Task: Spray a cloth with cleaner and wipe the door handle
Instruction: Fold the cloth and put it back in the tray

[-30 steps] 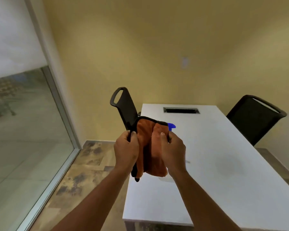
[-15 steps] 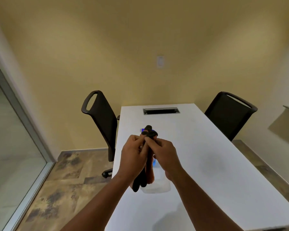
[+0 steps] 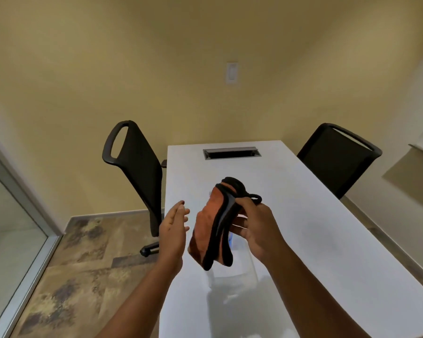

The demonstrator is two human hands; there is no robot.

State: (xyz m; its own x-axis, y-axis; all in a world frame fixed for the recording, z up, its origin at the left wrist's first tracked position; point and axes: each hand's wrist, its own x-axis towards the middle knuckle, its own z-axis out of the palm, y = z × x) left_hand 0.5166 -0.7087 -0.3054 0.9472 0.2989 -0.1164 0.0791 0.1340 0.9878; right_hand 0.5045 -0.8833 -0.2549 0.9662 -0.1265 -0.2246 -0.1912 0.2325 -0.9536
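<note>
Right now the right hand (image 3: 255,225) grips a folded orange cloth (image 3: 210,225) with a black border, fingers and thumb curled round its upper right edge, a bunched black corner sticking out above the knuckles. Cloth hangs down from the grip, held up in the air above the white table (image 3: 315,240), lower end free, orange face turned left, black edging running down the middle and round the bottom.

Left hand (image 3: 172,230) is just beside the cloth on its left, not touching it, fingers straight and relaxed, palm facing the cloth, holding nothing. A clear gap shows between the fingertips and the orange face.

Behind and below the cloth a clear spray bottle (image 3: 235,267) stands on the table, mostly hidden by the cloth and right hand; only the see-through body and a bit of blue near the top show. Cannot tell which way the nozzle points. Its faint reflection lies on the tabletop toward the near edge.

Table has a dark rectangular cable slot (image 3: 232,152) near the far end. One black chair (image 3: 137,172) stands at the table's left side, turned at an angle, wheeled foot on the patterned floor. A second black chair (image 3: 337,157) is at the right side. White wall plate (image 3: 231,72) on the yellow back wall. Glass panel with a metal frame (image 3: 20,215) on the far left. Door handle is not in view.
</note>
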